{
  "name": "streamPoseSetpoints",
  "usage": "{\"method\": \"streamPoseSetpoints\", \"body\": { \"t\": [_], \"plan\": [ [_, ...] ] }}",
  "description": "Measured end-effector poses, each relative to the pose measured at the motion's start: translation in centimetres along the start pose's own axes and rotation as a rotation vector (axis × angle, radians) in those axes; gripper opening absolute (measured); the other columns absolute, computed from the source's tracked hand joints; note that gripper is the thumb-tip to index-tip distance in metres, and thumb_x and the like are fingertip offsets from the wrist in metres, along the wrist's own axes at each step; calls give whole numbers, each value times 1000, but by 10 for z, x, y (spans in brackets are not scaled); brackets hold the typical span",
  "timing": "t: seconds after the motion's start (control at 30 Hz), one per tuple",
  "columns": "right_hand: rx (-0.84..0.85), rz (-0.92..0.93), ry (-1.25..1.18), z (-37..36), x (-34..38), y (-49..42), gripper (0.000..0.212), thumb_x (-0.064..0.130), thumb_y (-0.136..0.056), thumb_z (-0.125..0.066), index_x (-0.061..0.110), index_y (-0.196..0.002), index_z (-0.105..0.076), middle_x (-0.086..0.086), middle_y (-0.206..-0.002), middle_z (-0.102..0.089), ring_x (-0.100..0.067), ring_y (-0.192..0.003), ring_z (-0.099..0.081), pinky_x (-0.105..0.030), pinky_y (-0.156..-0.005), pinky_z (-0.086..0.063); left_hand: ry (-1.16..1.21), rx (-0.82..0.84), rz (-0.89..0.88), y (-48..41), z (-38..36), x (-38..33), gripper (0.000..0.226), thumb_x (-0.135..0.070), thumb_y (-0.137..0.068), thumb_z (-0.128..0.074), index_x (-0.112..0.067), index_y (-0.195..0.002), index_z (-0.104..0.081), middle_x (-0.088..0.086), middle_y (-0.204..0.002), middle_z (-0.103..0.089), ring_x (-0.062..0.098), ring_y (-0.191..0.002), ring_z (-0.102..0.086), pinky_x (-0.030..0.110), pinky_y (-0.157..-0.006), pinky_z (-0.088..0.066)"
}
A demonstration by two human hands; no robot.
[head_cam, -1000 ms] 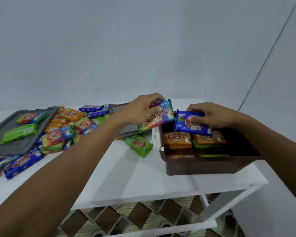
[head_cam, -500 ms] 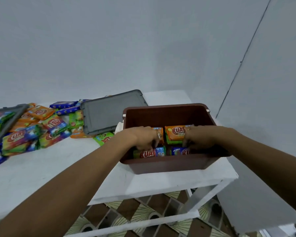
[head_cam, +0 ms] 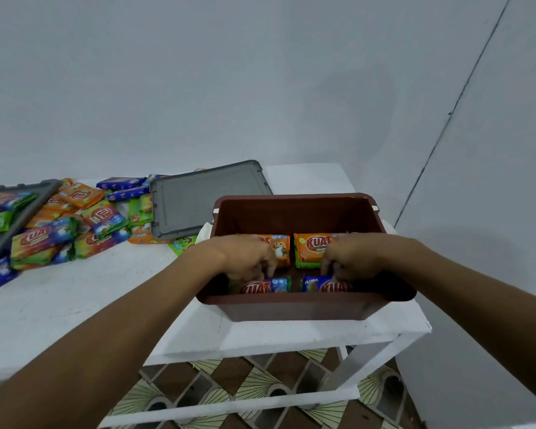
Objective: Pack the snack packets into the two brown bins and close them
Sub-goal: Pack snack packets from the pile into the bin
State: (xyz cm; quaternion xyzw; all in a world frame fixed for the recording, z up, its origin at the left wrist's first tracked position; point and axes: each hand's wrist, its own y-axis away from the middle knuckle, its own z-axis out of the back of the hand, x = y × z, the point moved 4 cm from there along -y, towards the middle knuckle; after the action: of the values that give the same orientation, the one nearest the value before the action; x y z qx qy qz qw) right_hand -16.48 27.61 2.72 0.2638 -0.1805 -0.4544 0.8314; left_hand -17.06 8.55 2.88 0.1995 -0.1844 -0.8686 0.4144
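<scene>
- While my left hand [head_cam: 248, 261] and right hand [head_cam: 350, 261] are both down inside the brown bin [head_cam: 291, 308], I read the step as seating two packets in the near row.
- Left hand: its fingers are curled over the top edge of the multicolour packet [head_cam: 265, 286] and pinch it. The packet stands on edge against the bin's near wall.
- Right hand: its fingers are curled the same way round the top edge of the blue packet [head_cam: 327, 284]. This packet stands just beside the first, with a narrow gap between them.
- Procedure: push each packet down until it bears on the floor and hold it upright. Then straighten the fingers and lift straight up, so that neither packet tips into the gap.
- Far row: two orange packets [head_cam: 311, 246] lie flat, side by side, just behind my fingers.
- Appearance: glossy pillow wrappers with a red logo. I judge them light, slippery and easily crushed.
- Remaining stock: many loose packets [head_cam: 75, 224] lie heaped on the white table [head_cam: 75, 305] to the left. The grey lid [head_cam: 205, 202] lies beside the bin, not yet fitted. I see only one bin.
</scene>
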Motion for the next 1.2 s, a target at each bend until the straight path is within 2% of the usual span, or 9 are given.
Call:
{"method": "streamPoseSetpoints", "body": {
  "t": [0.13, 0.27, 0.4, 0.47, 0.53, 0.63, 0.77, 0.97, 1.2],
  "plan": [
    [-257, -53, 74, 7, 7, -2, 30, 34, -96, -54, 34, -126, -55, -2, -129, -49, -21, -103, -54, -36, -84, -53, -155, -271, 25, 3, 9, 5, 27, -29, -97, -51, -35, -120, -62, -1, -125, -59, 25, -109, -58, 45, -88, -51],
    [-339, -39, 128, 6, 7, 0, 32, 35, -93, -58, 35, -125, -55, 4, -130, -44, -17, -102, -52, -31, -73, -48, -354, -215, 113, 0, 12, 0, 33, -26, -99, -46, -33, -128, -59, 7, -127, -56, 30, -110, -57, 39, -89, -45],
    [-348, -19, 133, 8, 9, 4, 32, 32, -95, -53, 36, -126, -58, 6, -130, -49, -18, -111, -52, -38, -83, -52, -507, -159, 116, 6, 16, 7, 32, -33, -100, -44, -27, -128, -59, 7, -123, -60, 28, -113, -57, 45, -109, -33],
    [-393, -22, 107, 13, 13, 4, 32, 34, -96, -49, 34, -127, -56, 5, -129, -50, -18, -110, -53, -37, -82, -51, -456, -189, 77, 13, 17, 16, 33, -37, -99, -43, -27, -126, -59, 4, -122, -62, 24, -118, -55, 47, -117, -18],
    [-479, -19, 81, 21, 20, 4, 31, 35, -96, -46, 35, -126, -55, 6, -124, -53, -17, -106, -54, -35, -77, -50, -255, -329, -12, 28, 19, 25, 31, -34, -98, -48, -25, -124, -62, -1, -124, -64, 18, -121, -53, 41, -118, -12],
    [-613, 21, -20, 37, 41, -1, 24, 35, -96, -46, 35, -116, -58, 11, -115, -57, -12, -100, -55, -35, -76, -51, 41, -600, -119, 61, 21, 50, 29, -26, -97, -55, -13, -121, -65, 3, -129, -62, 17, -123, -52, 34, -111, -31],
    [-810, 99, -65, 62, 81, -12, 14, 32, -96, -48, 32, -102, -60, 12, -100, -59, -9, -88, -56, -33, -70, -49, 125, -692, -92, 96, -3, 88, 41, -36, -99, -46, -20, -136, -55, -2, -146, -48, 12, -134, -41, 30, -111, -32],
    [-904, 224, -44, 99, 160, -46, 12, 31, -92, -50, 28, -91, -61, 11, -89, -61, -11, -83, -56, -33, -67, -47, 66, -738, 109, 151, -47, 168, 32, -29, -95, -57, -17, -125, -62, 2, -127, -60, 18, -117, -53, 35, -95, -48],
    [-741, 227, -44, 124, 251, -119, 14, 30, -89, -50, 27, -97, -62, 5, -98, -62, -19, -90, -57, -37, -74, -50, 8, -779, 502, 212, -79, 299, 46, -28, -87, -65, -15, -130, -56, 10, -140, -50, 32, -130, -44, 47, -104, -40]
  ]
}}
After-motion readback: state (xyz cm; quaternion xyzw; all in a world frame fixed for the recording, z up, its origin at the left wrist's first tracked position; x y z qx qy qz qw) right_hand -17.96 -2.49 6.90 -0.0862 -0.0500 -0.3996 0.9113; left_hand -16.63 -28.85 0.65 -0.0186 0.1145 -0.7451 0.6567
